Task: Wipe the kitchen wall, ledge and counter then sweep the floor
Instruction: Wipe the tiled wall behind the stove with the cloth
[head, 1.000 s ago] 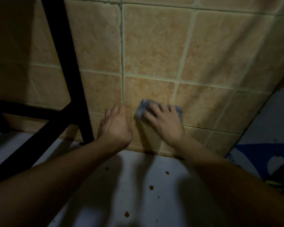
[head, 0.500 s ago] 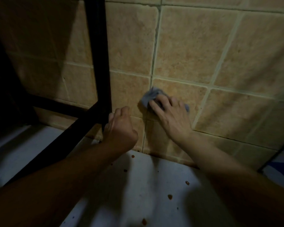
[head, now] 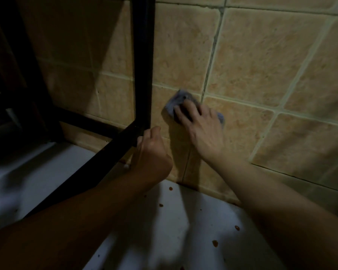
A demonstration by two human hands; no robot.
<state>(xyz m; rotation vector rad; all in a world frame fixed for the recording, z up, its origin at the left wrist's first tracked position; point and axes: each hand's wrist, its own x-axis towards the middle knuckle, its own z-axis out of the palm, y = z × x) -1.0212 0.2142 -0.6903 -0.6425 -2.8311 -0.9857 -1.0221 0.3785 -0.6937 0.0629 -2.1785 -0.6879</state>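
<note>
My right hand (head: 201, 131) presses a blue-grey cloth (head: 177, 99) flat against the tan tiled wall (head: 261, 65) with its fingers spread. The cloth lies low on the wall, just right of a black metal frame's upright post (head: 142, 65). My left hand (head: 152, 152) is below and left of the cloth. Its fingers curl onto the frame where the post meets a slanting lower bar. The white counter (head: 174, 221) below the wall carries several small reddish-brown spots (head: 215, 243).
The black frame stands on the counter at the left, its bars running toward me and along the wall. The left side is dark and in shadow. The tile grout lines look discoloured.
My right hand has slid the cloth leftward along the wall toward the black post. My left hand moved left too and now holds the frame joint.
</note>
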